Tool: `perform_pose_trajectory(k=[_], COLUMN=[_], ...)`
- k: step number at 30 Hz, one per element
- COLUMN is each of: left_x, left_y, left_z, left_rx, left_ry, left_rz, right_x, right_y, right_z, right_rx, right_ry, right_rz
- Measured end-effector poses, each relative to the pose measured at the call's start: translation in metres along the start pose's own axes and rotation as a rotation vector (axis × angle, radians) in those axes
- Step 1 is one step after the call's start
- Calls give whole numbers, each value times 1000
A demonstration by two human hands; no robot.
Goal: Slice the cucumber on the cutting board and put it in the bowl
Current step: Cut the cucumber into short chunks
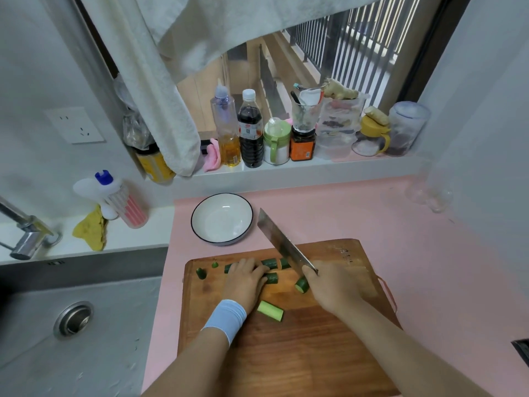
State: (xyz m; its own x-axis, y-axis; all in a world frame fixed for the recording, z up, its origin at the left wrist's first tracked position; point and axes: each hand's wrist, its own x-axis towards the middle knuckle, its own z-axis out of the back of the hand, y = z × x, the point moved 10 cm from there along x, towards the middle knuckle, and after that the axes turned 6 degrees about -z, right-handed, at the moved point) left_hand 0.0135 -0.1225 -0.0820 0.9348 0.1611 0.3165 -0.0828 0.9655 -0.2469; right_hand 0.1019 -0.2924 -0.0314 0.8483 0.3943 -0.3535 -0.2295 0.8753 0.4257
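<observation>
Fingers (257, 270): on the left hand (244, 282) they are pressed together and bent down over a length of dark green cucumber (270, 263), pinning it to the board.
Right hand (333, 287): fist wrapped round the handle of a steel cleaver (282, 245); the handle itself is hidden in the grip.
Cleaver blade: slants from the fist toward 11 o'clock, its tip near the bowl's rim; whether its edge touches the board I cannot tell.
Left arm: comes in from 6 o'clock, palm down, with a pale blue wristband (226, 318) on the wrist.
Right arm: comes in bare from 5 o'clock, knuckles up.
Cucumber count: eight cut pieces show, all on the rectangular brown wooden cutting board (286, 348). Two small ends lie at the left hand's 10 o'clock and one peeks out at its 11 o'clock. Three are by its fingertips, one is just beside the right fist, and one pale-faced piece is at the left wrist's 3 o'clock.
Bowl: one round white ceramic bowl with a dark rim (197, 224), on the pink counter (415, 247) at the board's 11 o'clock.
Sink: one steel sink (100, 353) at the board's 9 o'clock.
Sill: a row of bottles and jars (250, 130) at 12 o'clock.
</observation>
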Motion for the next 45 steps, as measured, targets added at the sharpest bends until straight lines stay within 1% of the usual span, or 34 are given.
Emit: perform_pose_trajectory(k=[2,3,6,9,12,15,18,21,23,25,28,32,34,37,39,40,42,45], left_x=[-6,-10,-29,-49,-58,-52,-31,-6,11,28,48,57,58,57,55,54,50,46], left_y=[-1,-5,-23,-39,-43,-39,-37,-36,-34,-36,-45,-48,-47,-47,-56,-65,-85,-94], left_z=[8,8,0,-10,-10,-8,-1,-1,-5,-13,-30,-49,-46,-31,-22,-20,-27,-38], left_rx=[-48,-85,-190,-172,-114,-102,-153,-264,-246,-197,-121,-81,-50,-83,-109,-115,-83,-25], left_ry=[-21,-1,121,216,224,198,166,192,203,237,328,417,374,193,94,81,134,230], left_rz=[33,25,-56,-142,-157,-110,-15,110,162,164,95,56,31,26,-23,-69,-164,-159], right_x=[-1,-2,-6,-10,-11,-9,-8,-3,4,13,23,30,33,36,37,37,36,30], right_y=[1,1,-1,-2,-5,-9,-7,-9,-13,-20,-25,-29,-32,-35,-35,-35,-35,-35], right_z=[-2,-2,-2,2,4,11,25,35,36,36,36,34,31,29,29,29,31,36], right_rx=[11,13,6,-17,6,33,-5,-10,13,60,123,118,121,140,149,153,156,140], right_ry=[11,10,7,-7,8,1,-28,-51,-63,-72,-81,-74,-64,-65,-70,-69,-75,-97], right_rz=[2,4,6,23,24,20,49,42,16,1,5,17,16,22,29,32,37,43])
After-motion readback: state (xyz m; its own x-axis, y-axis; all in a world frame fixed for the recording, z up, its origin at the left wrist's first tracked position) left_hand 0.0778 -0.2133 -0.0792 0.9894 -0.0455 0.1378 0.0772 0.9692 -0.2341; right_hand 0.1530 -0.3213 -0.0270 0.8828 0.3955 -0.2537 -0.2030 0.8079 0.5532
